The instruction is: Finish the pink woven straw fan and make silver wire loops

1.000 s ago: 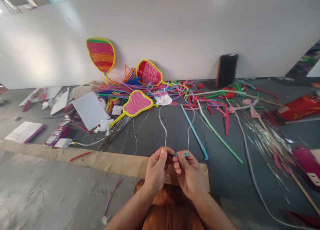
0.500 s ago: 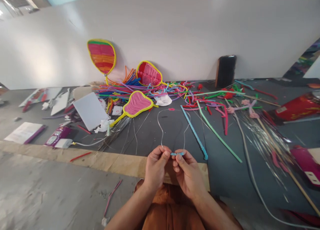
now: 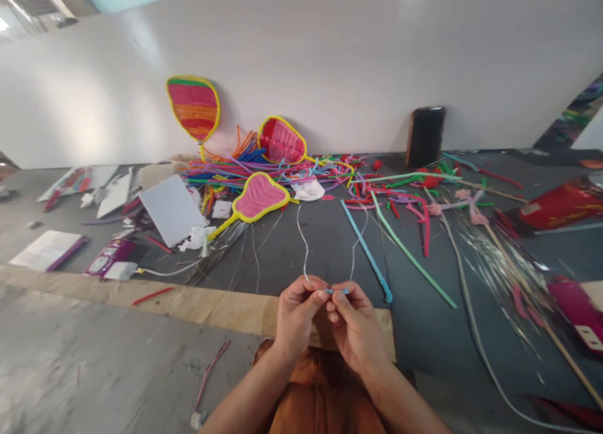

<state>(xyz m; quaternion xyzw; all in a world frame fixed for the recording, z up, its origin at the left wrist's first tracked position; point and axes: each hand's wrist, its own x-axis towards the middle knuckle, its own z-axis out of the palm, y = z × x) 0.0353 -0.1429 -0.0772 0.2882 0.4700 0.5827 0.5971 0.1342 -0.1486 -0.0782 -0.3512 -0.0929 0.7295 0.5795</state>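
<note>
Close to the table's front edge, my left hand (image 3: 299,314) and my right hand (image 3: 357,318) meet, each pinching between thumb and fingers. A short piece of blue pipe cleaner (image 3: 338,290) shows between the fingertips, partly hidden by them. From the pinch, a thin bent wire (image 3: 305,245) rises in an open loop over the dark tabletop; its far end is hard to make out. A longer blue pipe cleaner (image 3: 365,249) lies just right of the loop, with a pale green pipe cleaner (image 3: 414,252) beyond it.
A pink fan shape with yellow rim (image 3: 260,198) lies ahead, left of the loop. Two more lean at the wall, near a heap of pipe cleaners (image 3: 221,170). A phone (image 3: 425,135) stands upright behind. A red can (image 3: 563,203) and purple glue gun (image 3: 110,257) flank the area.
My left fingertips have slid right, nearer the right hand, covering more of the blue pipe cleaner. The wire loop has spread slightly wider.
</note>
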